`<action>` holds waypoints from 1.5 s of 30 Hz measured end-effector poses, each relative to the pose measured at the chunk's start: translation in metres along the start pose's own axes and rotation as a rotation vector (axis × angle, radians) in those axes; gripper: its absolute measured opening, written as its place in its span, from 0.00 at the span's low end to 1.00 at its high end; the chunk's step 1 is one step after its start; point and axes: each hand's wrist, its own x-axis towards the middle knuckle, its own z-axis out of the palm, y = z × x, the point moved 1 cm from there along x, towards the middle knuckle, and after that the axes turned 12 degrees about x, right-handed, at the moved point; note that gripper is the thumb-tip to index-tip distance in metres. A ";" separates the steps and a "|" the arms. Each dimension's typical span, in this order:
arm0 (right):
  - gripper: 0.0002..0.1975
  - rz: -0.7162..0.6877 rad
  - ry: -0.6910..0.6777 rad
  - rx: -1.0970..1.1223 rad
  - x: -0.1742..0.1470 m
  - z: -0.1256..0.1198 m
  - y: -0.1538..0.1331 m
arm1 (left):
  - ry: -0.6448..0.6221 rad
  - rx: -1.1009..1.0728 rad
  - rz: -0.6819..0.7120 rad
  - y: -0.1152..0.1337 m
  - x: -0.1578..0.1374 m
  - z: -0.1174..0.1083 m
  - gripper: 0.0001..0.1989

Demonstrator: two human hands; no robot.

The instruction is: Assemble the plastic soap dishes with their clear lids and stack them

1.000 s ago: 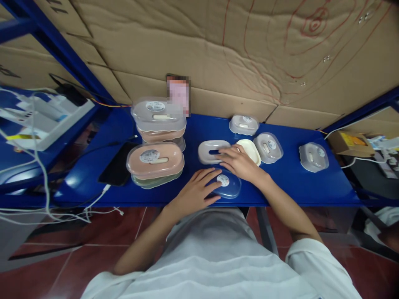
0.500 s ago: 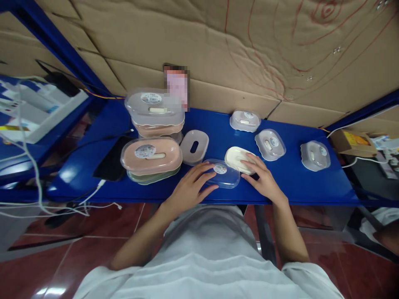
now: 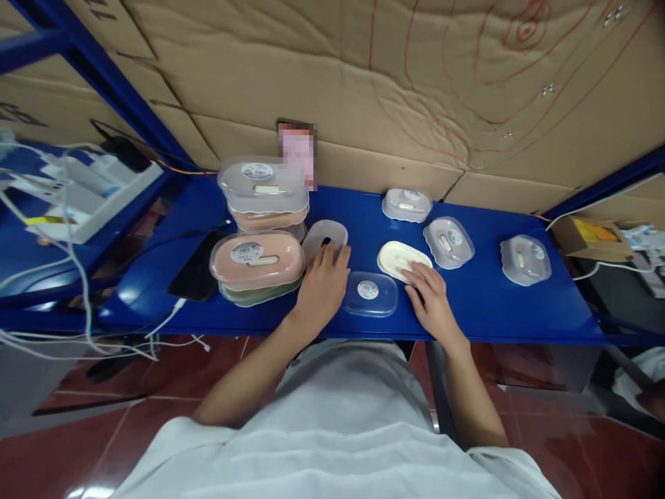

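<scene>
My left hand (image 3: 323, 285) reaches over the near edge of a pale oval piece with a slot (image 3: 332, 234). Its fingers are stretched forward onto that piece, and the thumb is hidden. My right hand (image 3: 432, 299) rests its fingertips on the near right edge of a cream oval piece (image 3: 393, 258), thumb held apart. Between the hands a clear plastic lid (image 3: 382, 303) with a round label lies flat, untouched. Left of my left hand stands a stack topped by a pink soap box (image 3: 275, 262) under a clear cover. Behind it rises another stack with a whitish box (image 3: 242, 188) on top.
Three small clear-covered boxes (image 3: 406, 206) stand on the blue table (image 3: 483, 305), toward the back and right. A black phone-like slab (image 3: 193, 269) and white cables (image 3: 86, 305) lie at left. A phone with a blurred screen (image 3: 296, 149) leans against the cardboard wall (image 3: 358, 104).
My left hand has left the clear lid and moved forward and left onto the slotted piece. My right hand has drawn back slightly, fingertips still on the cream piece.
</scene>
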 end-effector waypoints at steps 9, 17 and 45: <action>0.22 -0.120 -0.192 0.134 0.033 -0.005 0.012 | -0.008 -0.170 0.106 0.008 0.035 -0.013 0.32; 0.37 -0.361 -0.163 -0.059 0.086 -0.020 0.029 | -0.033 -0.292 0.393 0.018 0.059 0.004 0.38; 0.20 -0.383 -0.186 -0.046 0.079 -0.003 0.033 | 0.047 -0.178 0.483 -0.004 0.063 0.028 0.17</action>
